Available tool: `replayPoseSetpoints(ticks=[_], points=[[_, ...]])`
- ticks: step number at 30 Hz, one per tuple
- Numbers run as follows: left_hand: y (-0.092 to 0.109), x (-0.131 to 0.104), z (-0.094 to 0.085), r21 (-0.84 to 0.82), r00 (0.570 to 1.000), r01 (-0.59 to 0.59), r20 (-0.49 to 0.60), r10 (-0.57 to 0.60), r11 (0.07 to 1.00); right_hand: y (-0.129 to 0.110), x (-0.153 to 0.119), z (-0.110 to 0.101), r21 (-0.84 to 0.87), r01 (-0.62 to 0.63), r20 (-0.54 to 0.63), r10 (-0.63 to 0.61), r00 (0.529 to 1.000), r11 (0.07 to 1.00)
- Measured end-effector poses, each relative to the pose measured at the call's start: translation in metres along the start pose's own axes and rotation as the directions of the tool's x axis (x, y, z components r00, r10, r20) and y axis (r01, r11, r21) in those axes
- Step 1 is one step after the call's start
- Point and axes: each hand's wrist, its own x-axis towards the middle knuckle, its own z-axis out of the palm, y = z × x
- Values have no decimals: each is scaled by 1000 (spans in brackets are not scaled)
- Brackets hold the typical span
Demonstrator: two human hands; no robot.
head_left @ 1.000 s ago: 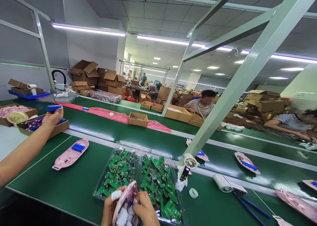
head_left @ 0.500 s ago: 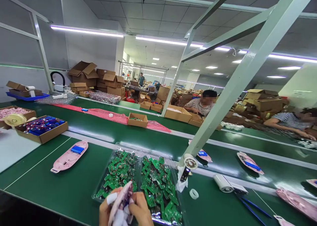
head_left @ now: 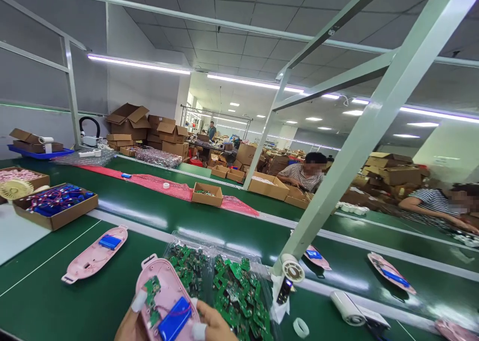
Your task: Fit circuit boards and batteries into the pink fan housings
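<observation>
A pink plastic housing (head_left: 164, 276) is held between both hands at the bottom centre, its open inside facing me. Inside it lie a green circuit board (head_left: 152, 298) and a blue battery (head_left: 174, 319) with thin red wires. My left hand (head_left: 129, 318) grips the housing's left side, the white-wrapped thumb beside the board. My right hand (head_left: 213, 323) clasps the right edge, with white coverings on its fingertips. Just behind the hands stands a clear tray (head_left: 270, 281) heaped with green circuit boards (head_left: 239, 291). Another pink housing with a blue battery (head_left: 95, 256) lies on the bench to the left.
A cardboard box (head_left: 60, 221) of blue batteries stands at the left. A metal post (head_left: 337, 181) rises right of the tray, with a white tape ring (head_left: 300, 327) and a white handheld fan (head_left: 348, 308) nearby. More pink housings (head_left: 391, 272) lie on the belt. Two people sit across.
The housing has turned from edge-on to face me, so its board and battery now show. Both hands have moved apart around it. The view has tilted slightly upward.
</observation>
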Motion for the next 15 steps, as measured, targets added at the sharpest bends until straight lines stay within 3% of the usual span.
replayPoseSetpoints(ticks=[2, 4, 6, 9, 12, 15], points=[[14, 13, -1, -52, 979, -199, -60, 196, 979, -24, 14, -11, 48, 28, -86, -24, 996, 998], [31, 33, -13, -75, 931, -342, -161, 327, 937, -51, 32, -34, 82, 73, -220, -53, 974, 994], [48, 53, -30, -89, 906, -363, -266, 329, 928, -79, 55, -66, 89, 142, -391, -96, 915, 986], [69, 73, -50, -106, 869, -384, -377, 320, 917, -110, 91, -117, 50, 136, -615, -76, 785, 989], [84, 86, -57, -86, 826, -437, -432, 362, 895, -126, 116, -158, 5, 44, -733, -27, 680, 999], [98, 100, -57, -39, 806, -456, -443, 393, 889, -131, 125, -185, -72, -54, -791, -24, 611, 996]])
